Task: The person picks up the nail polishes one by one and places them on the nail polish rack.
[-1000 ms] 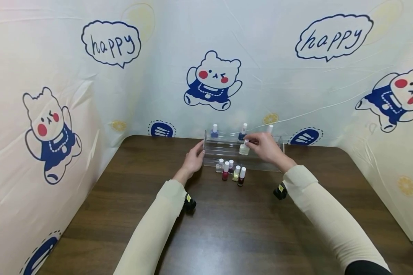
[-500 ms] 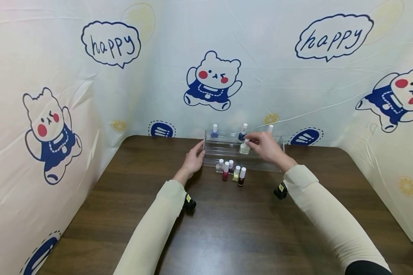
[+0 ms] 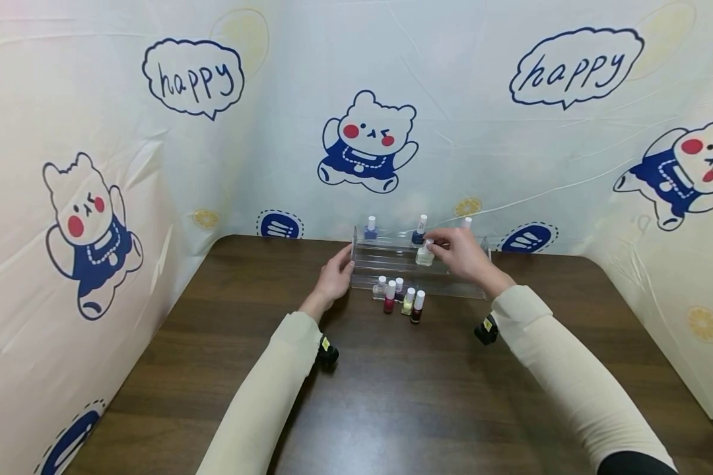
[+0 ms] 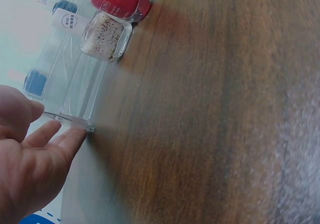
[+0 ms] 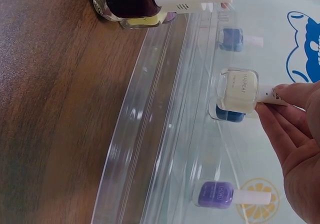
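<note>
By its white cap, my right hand (image 3: 466,256) pinches a bottle of milky white nail polish (image 5: 241,91) between thumb and fingertips. The bottle is upright over the middle tiers of a clear stepped display rack (image 3: 451,285), overlapping a dark blue polish (image 3: 418,237) on the top tier. At the rack's left end, my left hand (image 3: 333,277) touches the side panel with extended fingers (image 4: 75,140), its thumb near the panel's back edge. Also on the top tier stand a blue polish (image 3: 371,232) at left and a purple polish (image 5: 216,194) at right.
Several polishes stand on the wooden table (image 3: 380,396) before the rack: glitter (image 4: 104,35), red (image 3: 389,303), yellow (image 3: 408,305), dark red (image 3: 416,313) and a partly hidden dark one (image 3: 399,290). A printed cloth (image 3: 481,145) hangs close behind the rack.
My right hand has shifted the white polish very slightly to the right, still gripping its cap. The left hand keeps its place on the rack's end, and the other bottles have not moved.
</note>
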{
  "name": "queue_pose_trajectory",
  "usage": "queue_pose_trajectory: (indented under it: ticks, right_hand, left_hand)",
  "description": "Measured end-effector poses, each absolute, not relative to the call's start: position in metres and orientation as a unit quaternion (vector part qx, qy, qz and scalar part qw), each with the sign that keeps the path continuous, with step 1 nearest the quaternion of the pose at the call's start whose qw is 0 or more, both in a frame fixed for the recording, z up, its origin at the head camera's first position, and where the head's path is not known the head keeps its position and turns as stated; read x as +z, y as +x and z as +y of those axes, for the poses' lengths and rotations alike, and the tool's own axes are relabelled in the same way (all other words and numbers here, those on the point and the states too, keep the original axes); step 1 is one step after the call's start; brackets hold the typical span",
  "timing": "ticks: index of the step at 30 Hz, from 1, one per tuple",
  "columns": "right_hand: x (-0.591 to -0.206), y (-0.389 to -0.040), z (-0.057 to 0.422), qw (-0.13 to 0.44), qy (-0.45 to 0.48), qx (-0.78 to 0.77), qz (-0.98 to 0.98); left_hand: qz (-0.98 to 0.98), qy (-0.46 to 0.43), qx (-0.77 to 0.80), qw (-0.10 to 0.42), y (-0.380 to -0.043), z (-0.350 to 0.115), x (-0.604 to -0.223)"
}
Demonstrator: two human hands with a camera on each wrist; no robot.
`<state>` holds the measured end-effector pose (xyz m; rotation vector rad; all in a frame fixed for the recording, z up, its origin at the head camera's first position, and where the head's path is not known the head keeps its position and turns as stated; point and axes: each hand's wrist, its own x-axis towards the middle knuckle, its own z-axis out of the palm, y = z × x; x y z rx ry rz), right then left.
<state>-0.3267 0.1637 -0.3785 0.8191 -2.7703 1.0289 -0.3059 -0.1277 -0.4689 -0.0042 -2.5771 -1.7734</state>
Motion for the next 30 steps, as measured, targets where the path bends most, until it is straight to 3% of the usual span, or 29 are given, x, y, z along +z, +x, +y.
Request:
queue_pose_trajectory:
  ticks: [30]
  right_hand:
    - [-0.376, -0.330, 0.153, 0.047, 0.261, 0.335, -0.904]
  left_hand:
    - [-0.827, -0.002, -0.562, -0.002, -0.307, -0.130, -0.469]
